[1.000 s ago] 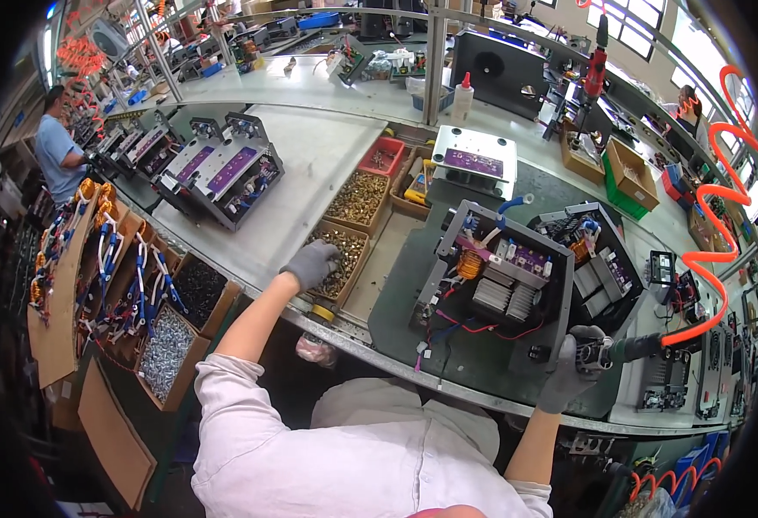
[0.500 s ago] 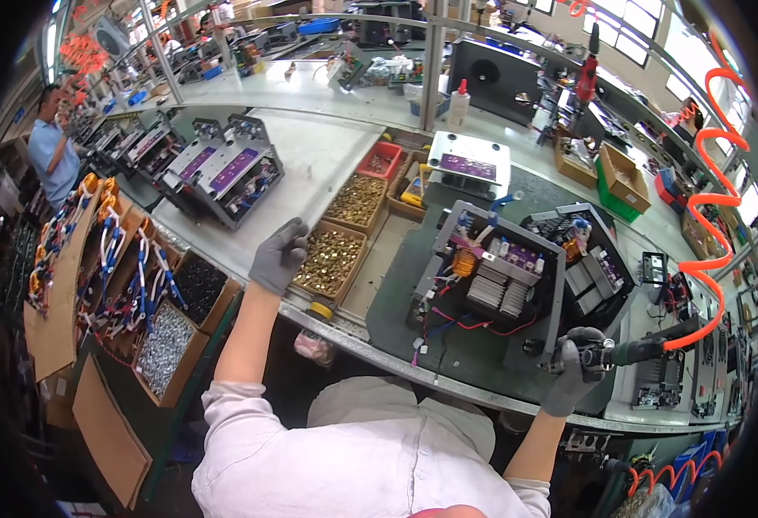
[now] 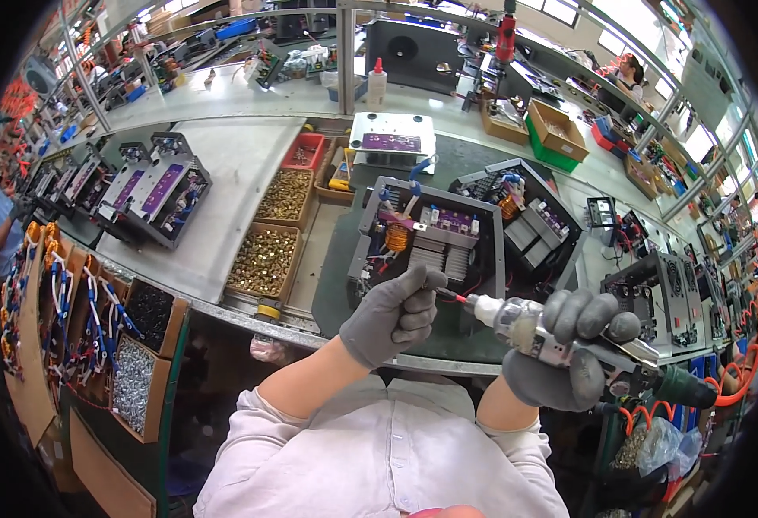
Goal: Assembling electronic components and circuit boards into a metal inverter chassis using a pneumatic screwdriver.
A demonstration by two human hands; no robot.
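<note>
The left hand [image 3: 386, 318] presses its fingers together at the bit [image 3: 455, 297] — on what, I can't tell. The right hand [image 3: 560, 380] wraps the driver [image 3: 517, 324] before the open chassis [image 3: 496, 246]; a tilted bit could slip, jabbing those fingers.

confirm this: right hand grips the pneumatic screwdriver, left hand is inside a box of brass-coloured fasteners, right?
No: in the head view the left hand is at the bit of the pneumatic screwdriver, not inside a fastener box. The right hand does grip the screwdriver.
</note>
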